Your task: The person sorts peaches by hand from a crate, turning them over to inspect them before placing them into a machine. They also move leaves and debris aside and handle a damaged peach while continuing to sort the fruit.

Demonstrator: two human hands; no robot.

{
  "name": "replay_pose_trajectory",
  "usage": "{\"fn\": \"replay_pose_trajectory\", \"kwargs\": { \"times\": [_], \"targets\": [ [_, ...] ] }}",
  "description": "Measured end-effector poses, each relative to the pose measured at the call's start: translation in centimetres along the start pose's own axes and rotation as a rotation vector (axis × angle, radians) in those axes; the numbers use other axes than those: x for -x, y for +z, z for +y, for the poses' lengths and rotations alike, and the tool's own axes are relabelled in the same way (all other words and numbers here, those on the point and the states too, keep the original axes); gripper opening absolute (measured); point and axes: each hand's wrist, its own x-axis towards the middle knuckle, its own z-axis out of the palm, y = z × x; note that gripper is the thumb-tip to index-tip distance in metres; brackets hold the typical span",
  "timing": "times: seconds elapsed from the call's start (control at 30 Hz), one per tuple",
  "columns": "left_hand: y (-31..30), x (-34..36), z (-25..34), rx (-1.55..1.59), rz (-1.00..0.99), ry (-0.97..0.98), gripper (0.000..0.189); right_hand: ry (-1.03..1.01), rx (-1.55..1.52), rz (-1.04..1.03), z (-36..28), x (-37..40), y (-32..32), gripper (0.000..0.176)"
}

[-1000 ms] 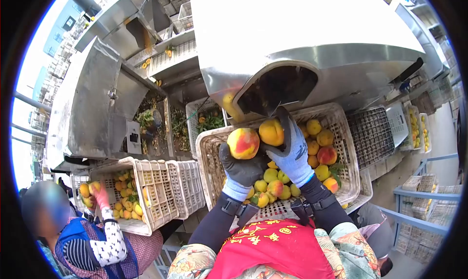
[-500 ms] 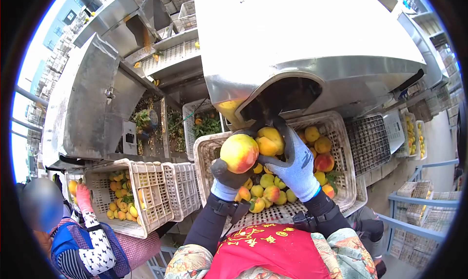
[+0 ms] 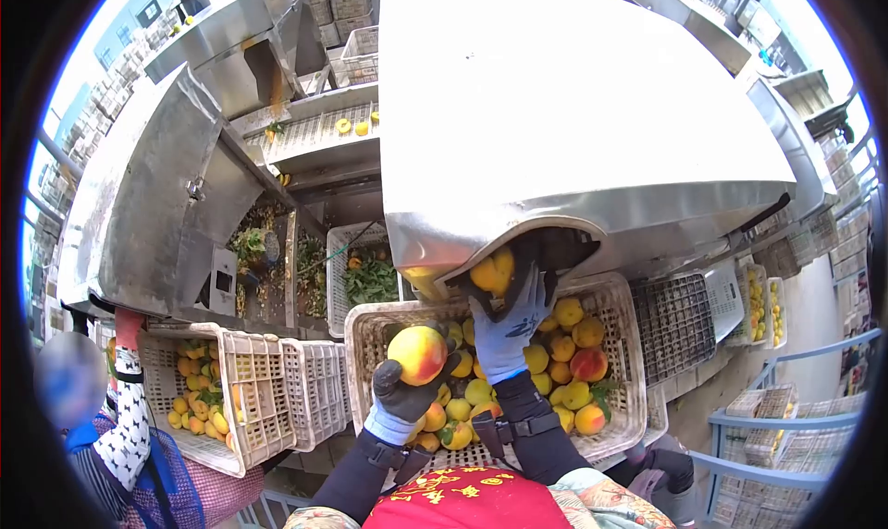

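Observation:
A large red-and-yellow peach (image 3: 418, 355) sits in my left hand (image 3: 403, 398), which wears a grey-and-blue glove and is closed around it above the crate. My right hand (image 3: 511, 330), gloved the same way, reaches to the dark opening (image 3: 555, 242) in the metal machine. It grips a yellow peach (image 3: 493, 272) at the opening's left side; part of its fingers is in shadow. Below both hands stands a plastic crate (image 3: 634, 344) holding many peaches (image 3: 589, 364), yellow and red, with some green leaves among them.
The wide metal housing (image 3: 573, 94) rises directly ahead. On the left, a tilted crate of peaches (image 3: 264, 399) stands near a co-worker's patterned sleeve (image 3: 125, 436). A crate with leaves (image 3: 370, 284) lies behind, and a dark crate (image 3: 675, 326) is on the right. Blue railings (image 3: 786, 423) stand farther right.
My right hand has moved forward from above the crate to the machine opening with a yellow peach. My left hand, still holding its peach, has lowered slightly left. The view has shifted.

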Motion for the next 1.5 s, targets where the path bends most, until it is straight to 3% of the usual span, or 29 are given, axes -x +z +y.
{"fn": "replay_pose_trajectory", "kwargs": {
  "times": [0.2, 0.27, 0.3, 0.33, 0.37, 0.43, 0.47, 0.5, 0.53, 0.6, 0.63, 0.67, 0.73, 0.87, 0.93, 1.13, 1.27, 1.33, 1.37, 1.4, 1.43, 1.47, 1.5],
  "targets": [
    [-0.2, 0.4, 0.8, -0.016, -0.022, -0.035, 0.080, -0.033, 0.077, -0.062, -0.8, -0.9, 0.8, 0.086],
    [1.8, 0.5, 1.2, -0.039, -0.045, -0.001, 0.075, -0.035, 0.224, -0.067, 0.4, -1.8, 3.9, 0.081],
    [1.5, 0.4, 1.0, -0.027, -0.076, 0.004, 0.071, -0.103, 0.221, 0.025, 0.2, -3.0, 4.7, 0.079],
    [0.3, -0.2, 0.7, 0.076, -0.030, -0.068, 0.072, -0.180, 0.215, 0.133, 0.3, -4.2, 4.9, 0.077],
    [0.3, -0.9, 0.8, 0.197, -0.118, -0.134, 0.074, -0.184, 0.205, 0.128, 0.2, -4.5, 4.3, 0.077],
    [1.2, -0.5, 1.1, 0.375, -0.182, -0.248, 0.079, -0.095, -0.057, 0.189, -0.8, -4.2, 1.8, 0.072],
    [2.0, -0.6, 1.1, 0.435, -0.185, -0.298, 0.081, -0.009, -0.294, 0.068, -1.9, -4.1, -1.3, 0.061],
    [2.1, -0.9, 1.1, 0.219, -0.090, -0.285, 0.082, 0.150, -0.566, -0.244, -2.7, -3.6, -4.3, 0.062],
    [1.8, -1.1, 1.2, 0.203, -0.149, -0.326, 0.080, 0.316, -0.824, -0.568, -3.1, -2.7, -6.5, 0.062],
    [3.1, -1.5, 0.2, 0.172, 0.014, -0.197, 0.076, -0.176, -0.607, -0.571, -4.0, -0.9, -7.6, 0.072],
    [3.4, -1.1, 0.3, 0.346, -0.303, -0.248, 0.067, -0.253, -0.386, -0.619, -4.1, -0.1, -8.3, 0.083],
    [3.8, -1.2, 0.0, 0.356, -0.256, -0.258, 0.061, -0.336, -0.256, -0.542, -3.7, 1.4, -7.9, 0.090],
    [6.8, 0.4, -0.8, -0.035, -0.204, -0.026, 0.057, -0.237, -0.274, -0.405, -4.0, 2.8, -7.3, 0.092],
    [5.7, -0.4, -1.5, 0.230, -0.177, -0.278, 0.051, -0.166, -0.318, -0.331, -2.7, 1.1, -7.4, 0.092],
    [6.6, -0.9, -1.1, 0.123, -0.212, -0.215, 0.048, -0.330, -0.285, -0.392, -1.7, 0.3, -7.6, 0.093],
    [7.6, -2.5, -2.5, 0.113, -0.243, -0.170, 0.049, -0.150, -0.279, -0.261, -0.6, 0.3, -6.4, 0.097],
    [2.2, -3.4, -3.3, 0.114, -0.159, -0.126, 0.047, -0.195, -0.201, -0.207, 1.1, -1.8, -4.2, 0.096],
    [-0.2, -2.8, -3.2, -0.386, 0.174, -0.043, 0.041, -0.199, -0.117, -0.144, 1.4, -3.2, -2.8, 0.092],
    [-1.5, -2.9, -3.0, -0.545, 0.303, -0.050, 0.038, -0.298, -0.033, -0.099, 2.6, -4.3, -0.3, 0.088],
    [-3.8, -3.2, -3.5, -0.861, 0.321, -0.028, 0.035, -0.388, 0.053, -0.072, 4.1, -4.7, 2.1, 0.085],
    [-7.7, -3.9, -4.6, -1.323, 0.229, 0.173, 0.039, -0.370, 0.044, -0.097, 3.3, -5.9, 1.7, 0.079],
    [-8.2, -3.6, -4.7, -1.758, 0.229, 0.202, 0.043, -0.369, 0.029, -0.101, 1.6, -7.8, 0.7, 0.074],
    [-6.8, -3.9, -4.4, -2.051, 0.173, 0.032, 0.043, -0.362, 0.027, -0.123, 1.2, -7.8, -0.3, 0.074]
  ]
}}
